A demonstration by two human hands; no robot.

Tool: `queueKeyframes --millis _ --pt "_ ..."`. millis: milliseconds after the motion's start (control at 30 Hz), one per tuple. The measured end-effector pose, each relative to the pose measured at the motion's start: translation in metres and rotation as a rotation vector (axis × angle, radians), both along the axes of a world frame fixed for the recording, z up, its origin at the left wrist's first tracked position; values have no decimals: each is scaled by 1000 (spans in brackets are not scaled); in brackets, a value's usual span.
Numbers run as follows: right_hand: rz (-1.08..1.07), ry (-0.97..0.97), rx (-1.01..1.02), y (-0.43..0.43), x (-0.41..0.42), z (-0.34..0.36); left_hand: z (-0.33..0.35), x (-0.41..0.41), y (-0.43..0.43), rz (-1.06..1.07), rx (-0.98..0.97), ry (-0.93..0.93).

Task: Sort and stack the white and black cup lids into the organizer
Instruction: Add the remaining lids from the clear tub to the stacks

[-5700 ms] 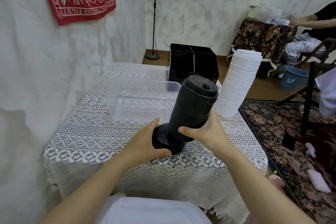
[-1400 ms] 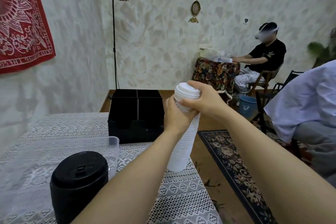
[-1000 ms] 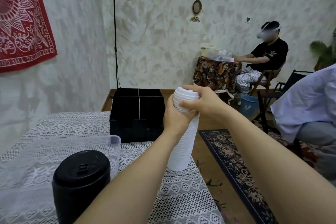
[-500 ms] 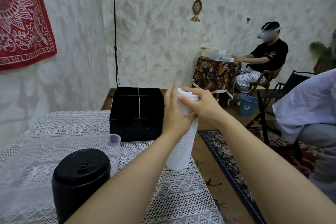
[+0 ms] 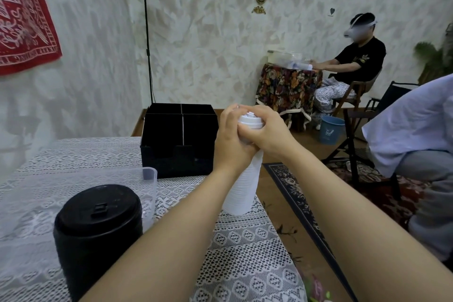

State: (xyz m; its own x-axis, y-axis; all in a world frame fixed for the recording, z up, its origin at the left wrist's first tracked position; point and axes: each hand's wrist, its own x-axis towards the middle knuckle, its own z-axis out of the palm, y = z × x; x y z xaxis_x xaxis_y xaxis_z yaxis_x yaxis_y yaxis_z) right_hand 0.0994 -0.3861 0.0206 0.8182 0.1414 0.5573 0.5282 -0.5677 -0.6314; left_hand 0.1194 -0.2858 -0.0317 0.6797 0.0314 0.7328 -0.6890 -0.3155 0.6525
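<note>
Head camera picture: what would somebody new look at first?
Probably the tall white lid stack standing near the right edge of the table, with the left hand and the right hand both wrapped round its top. Next comes the fat black lid stack, close by at the lower left. Behind them, the black organizer sits at the table's far end.

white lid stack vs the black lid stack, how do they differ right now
The left hand and right hand both grip the top of the white lid stack; no hand touches the black lid stack. The white lid stack stands by the right edge of the table; the black lid stack stands nearer the camera, in front of the clear bin. Both stand on the table, outside the organizer.
</note>
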Motion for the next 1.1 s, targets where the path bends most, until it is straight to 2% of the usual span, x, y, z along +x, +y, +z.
queueKeyframes --millis 267,433,567,700,867,1100 --pt "-42 10 50 5 4 -13 -8 5 6 -11 23 -11" --pt "51 -18 29 10 -5 0 -4 6 10 -39 48 44" --pt "82 96 105 9 1 7 6 3 14 -72 61 139" --pt "18 237 225 1 11 11 16 -1 12 -110 18 215" --pt "48 264 278 -3 5 16 23 -6 9 -133 -11 287" --pt "50 269 240 -8 -2 19 27 -19 15 -73 -14 333"
